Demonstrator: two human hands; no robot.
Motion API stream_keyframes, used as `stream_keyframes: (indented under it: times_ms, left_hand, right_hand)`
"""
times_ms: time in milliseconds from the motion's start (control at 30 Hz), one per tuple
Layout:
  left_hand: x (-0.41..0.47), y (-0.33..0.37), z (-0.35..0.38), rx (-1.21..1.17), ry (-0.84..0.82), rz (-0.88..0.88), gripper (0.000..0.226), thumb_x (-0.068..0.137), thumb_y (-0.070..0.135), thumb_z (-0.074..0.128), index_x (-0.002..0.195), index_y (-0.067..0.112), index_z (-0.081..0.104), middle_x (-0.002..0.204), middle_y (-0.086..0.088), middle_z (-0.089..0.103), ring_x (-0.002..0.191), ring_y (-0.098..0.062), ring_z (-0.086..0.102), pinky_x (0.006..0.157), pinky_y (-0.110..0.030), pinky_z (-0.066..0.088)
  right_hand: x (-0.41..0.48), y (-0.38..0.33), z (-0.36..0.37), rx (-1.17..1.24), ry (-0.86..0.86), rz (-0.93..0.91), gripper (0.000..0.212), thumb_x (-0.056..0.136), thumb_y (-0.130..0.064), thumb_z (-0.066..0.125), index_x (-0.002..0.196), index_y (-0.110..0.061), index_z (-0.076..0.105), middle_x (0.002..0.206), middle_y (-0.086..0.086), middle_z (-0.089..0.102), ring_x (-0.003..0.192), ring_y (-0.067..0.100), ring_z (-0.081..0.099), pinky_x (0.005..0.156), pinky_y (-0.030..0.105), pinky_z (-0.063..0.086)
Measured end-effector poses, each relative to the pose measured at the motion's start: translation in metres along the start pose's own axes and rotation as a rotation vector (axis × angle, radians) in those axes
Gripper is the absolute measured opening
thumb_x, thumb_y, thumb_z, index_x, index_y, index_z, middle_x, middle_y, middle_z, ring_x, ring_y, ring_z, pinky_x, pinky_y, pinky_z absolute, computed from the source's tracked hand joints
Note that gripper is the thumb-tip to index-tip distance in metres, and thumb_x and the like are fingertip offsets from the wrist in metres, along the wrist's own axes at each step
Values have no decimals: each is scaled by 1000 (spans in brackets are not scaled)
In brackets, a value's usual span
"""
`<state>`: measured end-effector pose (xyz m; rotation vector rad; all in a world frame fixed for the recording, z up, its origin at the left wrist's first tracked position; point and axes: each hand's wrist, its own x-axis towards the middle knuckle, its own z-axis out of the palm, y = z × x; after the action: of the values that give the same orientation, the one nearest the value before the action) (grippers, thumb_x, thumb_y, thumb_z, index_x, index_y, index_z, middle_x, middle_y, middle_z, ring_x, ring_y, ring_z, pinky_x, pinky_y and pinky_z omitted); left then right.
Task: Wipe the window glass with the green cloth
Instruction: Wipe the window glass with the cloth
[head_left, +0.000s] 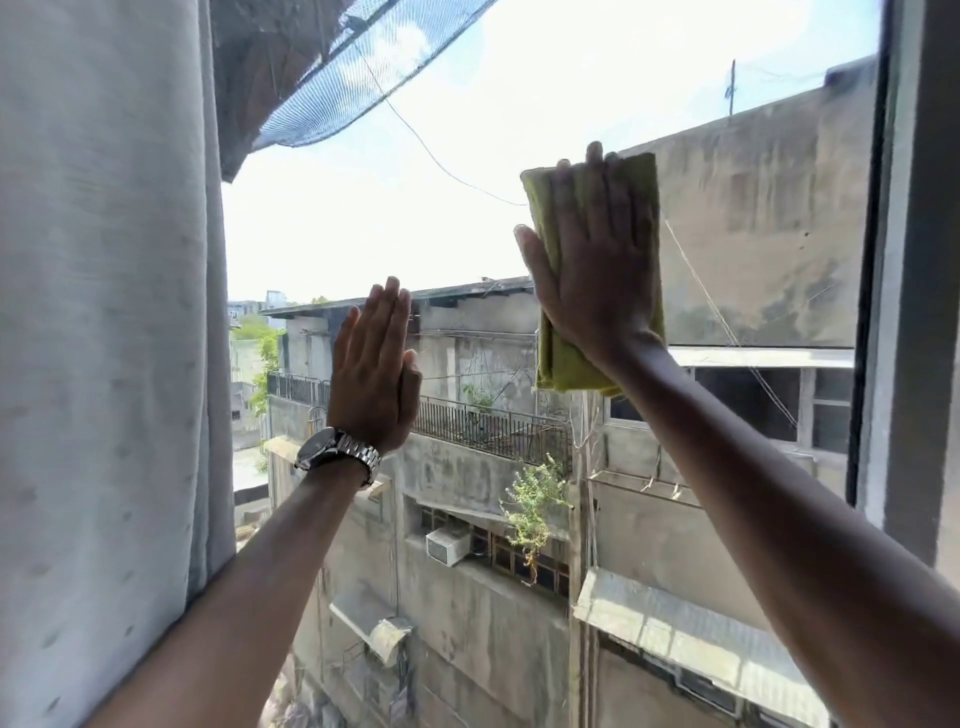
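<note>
The window glass (467, 223) fills the middle of the head view, with sky and grey buildings behind it. A folded green cloth (647, 218) lies flat against the glass, right of centre. My right hand (597, 265) is spread flat over the cloth and presses it to the pane, fingers pointing up. Lower and to the left, my left hand (376, 374) rests flat on the glass with its fingers together and nothing in it. A metal watch (337, 454) sits on that wrist.
A pale grey curtain (109, 338) hangs down the whole left side, its edge next to my left forearm. The dark window frame (914, 286) runs down the right side. A dark net (332, 88) hangs outside at the top left.
</note>
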<state>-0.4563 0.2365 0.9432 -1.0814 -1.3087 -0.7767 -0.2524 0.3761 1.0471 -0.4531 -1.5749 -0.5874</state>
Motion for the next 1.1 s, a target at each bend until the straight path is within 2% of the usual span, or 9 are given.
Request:
stream_keyframes:
  times_ms: [133, 233, 400, 500, 600, 733, 800, 933, 1100]
  left_hand:
    - [1, 1, -2, 1, -7, 1, 58, 99, 20, 31, 154, 1, 28, 165, -17, 27, 157, -25, 19, 131, -44, 15]
    - [2, 3, -4, -1, -14, -4, 59, 98, 18, 33, 154, 0, 29, 165, -18, 27, 157, -26, 20, 130, -47, 17]
    - [2, 7, -8, 5, -29, -13, 59, 98, 18, 33, 153, -1, 28, 165, -19, 27, 156, -28, 21, 129, -50, 20]
    - [3, 8, -9, 11, -38, -9, 59, 99, 21, 30, 153, -2, 29, 164, -21, 28, 155, -30, 23, 127, -53, 23]
    - [3, 10, -8, 7, -39, -17, 59, 98, 20, 31, 153, -2, 29, 164, -21, 27, 155, -31, 23, 125, -55, 25]
    - [2, 7, -4, 11, -16, -6, 58, 99, 21, 30, 153, -1, 29, 164, -20, 28, 156, -29, 23, 126, -53, 24]
    - [2, 5, -2, 7, -5, 1, 58, 100, 24, 27, 154, 0, 28, 165, -18, 27, 156, -27, 21, 127, -51, 23]
    - [0, 0, 3, 5, 13, 15, 58, 103, 27, 21, 155, 3, 26, 166, -16, 26, 157, -24, 19, 130, -44, 17]
    - [0, -2, 2, 16, 15, 30, 57, 102, 24, 24, 154, 1, 29, 165, -16, 27, 157, -25, 20, 130, -42, 16]
  right_hand:
    - [-28, -17, 6, 145, 60, -126, 58, 107, -38, 38, 155, -5, 37, 161, 24, 34, 149, 38, 37, 126, 53, 29]
    - [-62, -13, 4, 160, 8, -151, 57, 103, -32, 46, 149, 2, 43, 152, 26, 47, 138, 39, 50, 122, 51, 37]
    - [-142, 29, -12, -55, -114, -363, 59, 108, -39, 41, 155, -4, 36, 162, 20, 35, 151, 34, 36, 125, 50, 33]
    - [-167, 61, -21, -116, -118, -307, 58, 108, -41, 38, 156, -9, 36, 161, 20, 37, 147, 35, 41, 121, 51, 37]
    - [-148, 69, -20, -84, -114, -228, 59, 105, -40, 49, 156, -12, 37, 163, 20, 35, 149, 36, 38, 124, 52, 34]
    - [-81, 35, -7, 9, -44, -86, 58, 108, -40, 41, 159, -15, 31, 166, 14, 30, 155, 31, 27, 129, 47, 23]
    - [-50, 5, 1, 54, -18, -67, 56, 109, -40, 39, 158, -14, 34, 166, 13, 31, 155, 30, 27, 129, 47, 23]
    - [-35, -48, 20, 89, -27, -159, 55, 109, -39, 33, 157, -12, 36, 165, 14, 32, 155, 30, 26, 127, 48, 26]
    - [-85, -63, 25, 93, -74, -307, 55, 109, -38, 34, 157, -11, 33, 164, 16, 33, 154, 30, 29, 127, 48, 29]
